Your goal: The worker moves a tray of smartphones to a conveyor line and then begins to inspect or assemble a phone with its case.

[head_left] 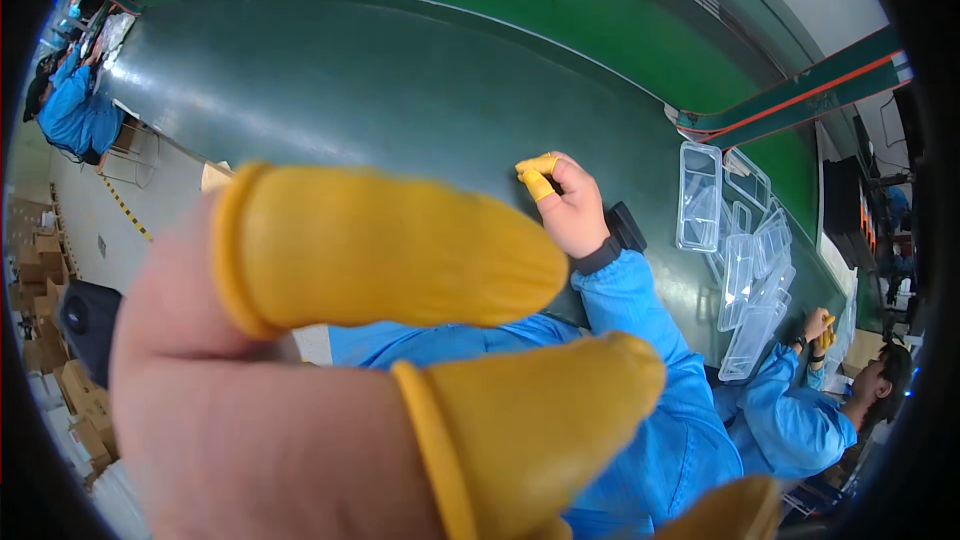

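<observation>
Very close to the camera, my left hand [300,410] fills the lower left, with yellow finger cots on its fingers. Two capped fingers stretch to the right, apart from each other, with nothing seen between them. A black device [85,325] shows beside this hand. Over the dark green table [380,80], my right hand [575,205] is closed in a pinch, its thumb and forefinger also in yellow finger cots. Whatever those tips hold, if anything, is too small to make out. A black band [598,257] with a small black box circles the right wrist.
Clear plastic cases [735,260] lie in a loose pile right of my right arm. Beyond them a co-worker in blue [800,420] sits at the table. Another person [75,110] is at the far left. Cardboard boxes [45,290] stack along the left floor.
</observation>
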The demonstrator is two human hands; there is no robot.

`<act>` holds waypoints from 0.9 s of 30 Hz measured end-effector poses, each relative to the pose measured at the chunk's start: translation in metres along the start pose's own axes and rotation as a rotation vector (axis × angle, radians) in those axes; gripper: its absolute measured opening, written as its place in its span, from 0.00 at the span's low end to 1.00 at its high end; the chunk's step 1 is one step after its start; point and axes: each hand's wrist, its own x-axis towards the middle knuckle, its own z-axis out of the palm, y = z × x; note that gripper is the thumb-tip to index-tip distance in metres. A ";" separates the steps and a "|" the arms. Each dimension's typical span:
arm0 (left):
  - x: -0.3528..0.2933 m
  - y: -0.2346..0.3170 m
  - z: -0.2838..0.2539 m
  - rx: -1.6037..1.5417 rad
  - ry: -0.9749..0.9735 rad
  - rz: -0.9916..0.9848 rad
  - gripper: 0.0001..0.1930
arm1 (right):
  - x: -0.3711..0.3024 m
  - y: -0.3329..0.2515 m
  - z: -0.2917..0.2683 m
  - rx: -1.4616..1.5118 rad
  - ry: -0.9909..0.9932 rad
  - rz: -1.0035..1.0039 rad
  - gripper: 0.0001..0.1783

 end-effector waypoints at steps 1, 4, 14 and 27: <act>-0.003 0.004 0.005 0.021 0.044 -0.028 0.24 | 0.000 0.000 -0.002 -0.001 -0.004 0.009 0.08; -0.004 0.014 0.020 0.102 0.211 -0.063 0.25 | 0.005 -0.007 -0.002 0.038 0.029 0.025 0.07; 0.166 -0.061 0.000 0.242 -0.054 1.306 0.17 | 0.009 -0.006 0.000 -0.086 0.033 -0.112 0.06; 0.238 -0.314 0.053 0.524 0.337 0.442 0.22 | -0.001 0.000 -0.002 -0.038 0.009 -0.058 0.07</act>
